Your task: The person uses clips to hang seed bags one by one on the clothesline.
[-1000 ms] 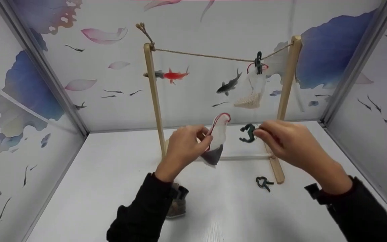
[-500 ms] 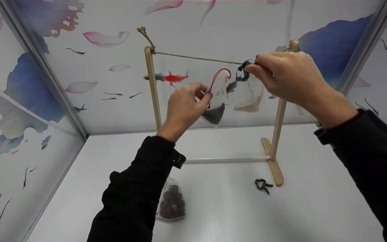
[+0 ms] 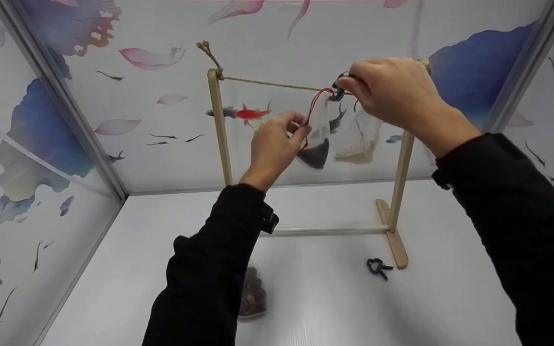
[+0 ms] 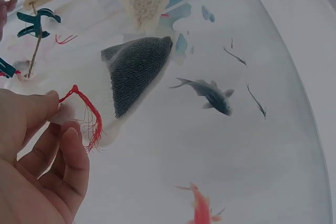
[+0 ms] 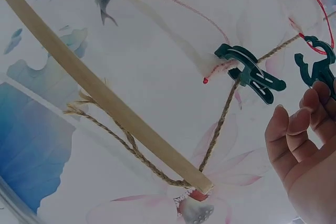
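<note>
My left hand (image 3: pixel 277 144) pinches a small white mesh bag (image 3: pixel 322 122) with dark contents at its upper side, by the red drawstring (image 4: pixel 96 116). The bag hangs tilted just below the twine line (image 3: pixel 272 83). In my right hand (image 3: pixel 397 91) a dark green spring clip (image 5: pixel 315 64) is pinched by its handles, its jaws spread at the line and the bag's red cord loop. To the right a second mesh bag (image 3: pixel 358 150), holding pale grains, hangs from the line by another green clip (image 5: pixel 254 74), which my right hand hides in the head view.
The twine runs between two wooden posts (image 3: pixel 219 129) joined low down by a white crossbar (image 3: pixel 327 231). On the table lies another green clip (image 3: pixel 377 267), near the right foot. A bag of brown round things (image 3: pixel 254 298) stands partly behind my left sleeve.
Both hands have risen from above the table to the twine. The dark-filled bag came up with the left hand; the right hand carried the clip up, then left to the bag's top.
</note>
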`<action>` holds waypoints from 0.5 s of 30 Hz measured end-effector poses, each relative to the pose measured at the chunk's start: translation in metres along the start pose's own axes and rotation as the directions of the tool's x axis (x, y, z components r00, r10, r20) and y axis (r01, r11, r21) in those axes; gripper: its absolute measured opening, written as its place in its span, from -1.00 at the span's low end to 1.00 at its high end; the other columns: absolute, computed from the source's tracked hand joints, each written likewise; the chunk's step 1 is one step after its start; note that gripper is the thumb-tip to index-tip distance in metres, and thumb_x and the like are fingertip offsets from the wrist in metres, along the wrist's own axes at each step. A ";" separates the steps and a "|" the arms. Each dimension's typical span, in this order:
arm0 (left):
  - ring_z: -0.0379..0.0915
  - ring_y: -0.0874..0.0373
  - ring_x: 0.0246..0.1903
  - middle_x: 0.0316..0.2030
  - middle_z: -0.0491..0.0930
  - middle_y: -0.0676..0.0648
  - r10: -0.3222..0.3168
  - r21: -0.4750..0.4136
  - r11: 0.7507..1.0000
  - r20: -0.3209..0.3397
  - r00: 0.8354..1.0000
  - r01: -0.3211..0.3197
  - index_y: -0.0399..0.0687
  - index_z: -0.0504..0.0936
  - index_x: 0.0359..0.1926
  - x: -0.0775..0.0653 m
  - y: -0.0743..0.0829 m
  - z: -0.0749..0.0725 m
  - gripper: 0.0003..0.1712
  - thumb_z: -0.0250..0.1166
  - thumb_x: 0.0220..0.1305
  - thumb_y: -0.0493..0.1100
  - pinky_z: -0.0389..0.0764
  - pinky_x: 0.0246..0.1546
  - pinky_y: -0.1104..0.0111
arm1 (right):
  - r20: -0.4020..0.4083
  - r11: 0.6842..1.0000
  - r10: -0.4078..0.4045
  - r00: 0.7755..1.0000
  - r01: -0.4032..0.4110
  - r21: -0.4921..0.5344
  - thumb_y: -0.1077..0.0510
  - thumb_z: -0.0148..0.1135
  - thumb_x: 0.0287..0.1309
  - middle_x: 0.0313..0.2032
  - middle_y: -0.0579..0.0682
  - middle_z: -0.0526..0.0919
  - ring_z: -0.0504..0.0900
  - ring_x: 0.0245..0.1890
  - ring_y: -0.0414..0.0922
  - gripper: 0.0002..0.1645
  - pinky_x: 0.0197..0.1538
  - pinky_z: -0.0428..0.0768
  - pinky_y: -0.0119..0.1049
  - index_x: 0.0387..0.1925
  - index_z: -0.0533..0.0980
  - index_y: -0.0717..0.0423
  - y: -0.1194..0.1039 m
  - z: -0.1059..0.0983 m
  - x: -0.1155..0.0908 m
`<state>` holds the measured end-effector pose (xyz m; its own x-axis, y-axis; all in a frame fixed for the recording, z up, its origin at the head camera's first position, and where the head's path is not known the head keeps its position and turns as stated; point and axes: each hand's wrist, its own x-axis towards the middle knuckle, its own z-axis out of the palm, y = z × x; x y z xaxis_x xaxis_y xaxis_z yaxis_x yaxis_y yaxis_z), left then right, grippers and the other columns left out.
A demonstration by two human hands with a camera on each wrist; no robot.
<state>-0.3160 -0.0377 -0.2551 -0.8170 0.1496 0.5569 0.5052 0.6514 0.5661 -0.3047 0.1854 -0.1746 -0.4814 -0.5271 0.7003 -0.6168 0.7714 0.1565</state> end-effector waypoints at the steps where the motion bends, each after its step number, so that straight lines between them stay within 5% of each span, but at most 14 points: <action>1: 0.58 0.16 -0.40 -0.29 0.75 -0.01 -0.007 -0.001 1.000 0.000 1.000 0.007 -0.05 0.74 -0.10 0.001 -0.001 0.001 -0.81 0.34 0.41 -0.06 0.49 -0.36 0.28 | 0.012 1.000 0.005 1.000 -0.004 -0.004 0.00 0.11 0.51 -0.63 0.04 0.42 0.39 -0.65 0.00 -0.58 -0.53 0.31 -0.18 -0.42 0.51 0.22 0.000 0.001 0.001; 15: 0.61 0.17 -0.35 -0.20 0.76 -0.01 -0.023 -0.022 0.999 0.036 0.999 0.024 -0.02 0.73 -0.04 0.009 0.002 0.008 -0.79 0.31 0.44 -0.05 0.49 -0.32 0.30 | 0.154 0.994 0.105 0.982 -0.098 -0.047 -0.10 0.00 0.56 -0.46 0.13 0.51 0.51 -0.47 0.10 -0.52 -0.40 0.49 -0.02 -0.26 0.53 0.24 0.000 0.007 0.013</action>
<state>-0.3248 -0.0293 -0.2537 -0.8377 0.1613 0.5217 0.4919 0.6379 0.5925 -0.3160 0.1760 -0.1704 -0.6335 -0.4922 0.5970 -0.5367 0.8353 0.1193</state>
